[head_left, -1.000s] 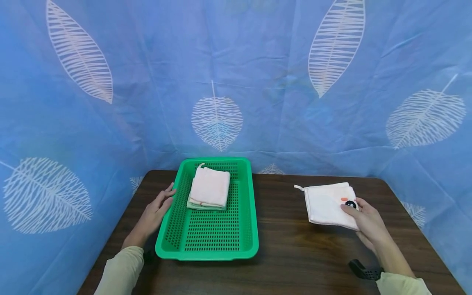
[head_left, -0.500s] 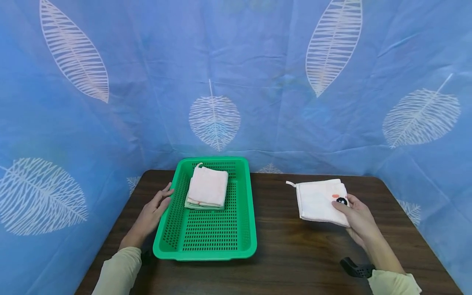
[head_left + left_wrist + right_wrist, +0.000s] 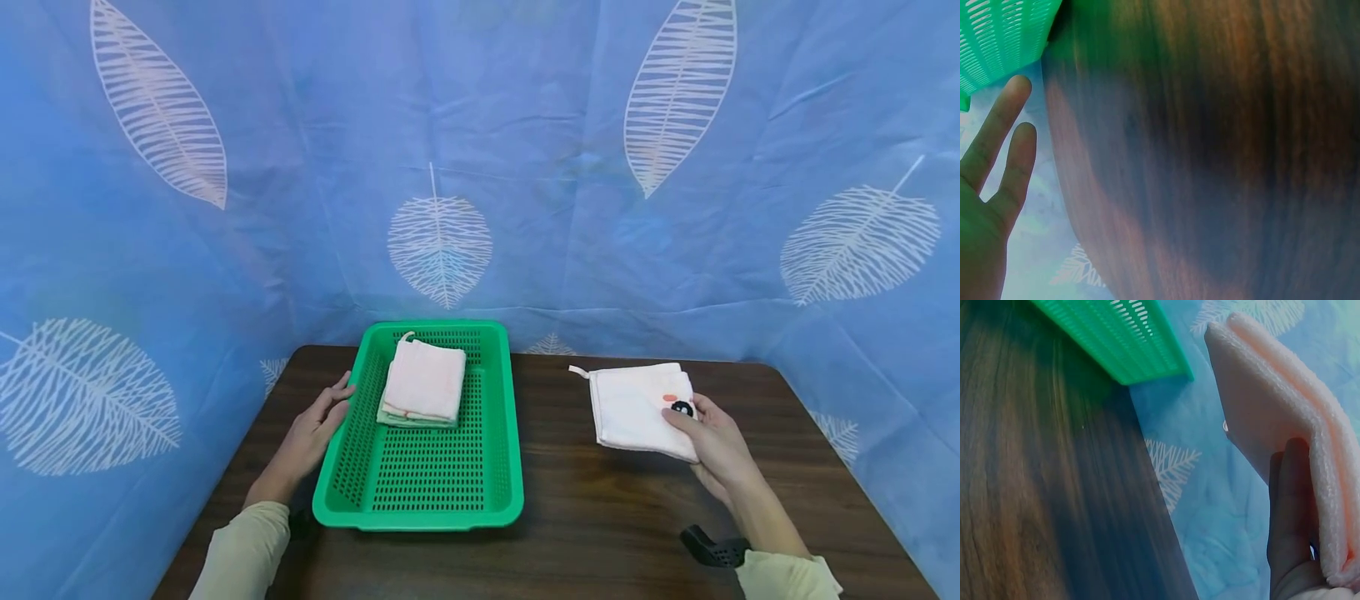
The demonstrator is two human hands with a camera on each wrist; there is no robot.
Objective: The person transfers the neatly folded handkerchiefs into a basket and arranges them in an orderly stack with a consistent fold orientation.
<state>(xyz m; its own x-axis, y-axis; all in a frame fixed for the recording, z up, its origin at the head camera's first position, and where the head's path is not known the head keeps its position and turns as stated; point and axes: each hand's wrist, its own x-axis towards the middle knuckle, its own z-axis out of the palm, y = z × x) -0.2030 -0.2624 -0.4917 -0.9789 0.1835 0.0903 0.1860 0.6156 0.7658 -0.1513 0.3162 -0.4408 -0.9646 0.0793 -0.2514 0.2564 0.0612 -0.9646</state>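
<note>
My right hand (image 3: 716,450) pinches a folded white hand towel (image 3: 637,408) by its right edge, thumb on top and fingers beneath. The towel has a hanging loop at its far left corner and a small orange and black design near my thumb. In the right wrist view, the folded layers of the towel (image 3: 1279,394) show above the table. My left hand (image 3: 303,442) rests at the left rim of a green perforated basket (image 3: 427,521), fingers extended. Inside the basket, toward its back, lies a stack of folded towels (image 3: 427,379), pale pink on top.
The basket stands on a dark wooden table (image 3: 570,533), left of the middle. A blue curtain (image 3: 525,233) with white leaf prints hangs right behind the table and along both sides. A black wristband (image 3: 716,550) is on the right wrist.
My right hand has carried the folded towel leftward, toward the basket. My left hand, the basket and the stack inside it stay where they were.
</note>
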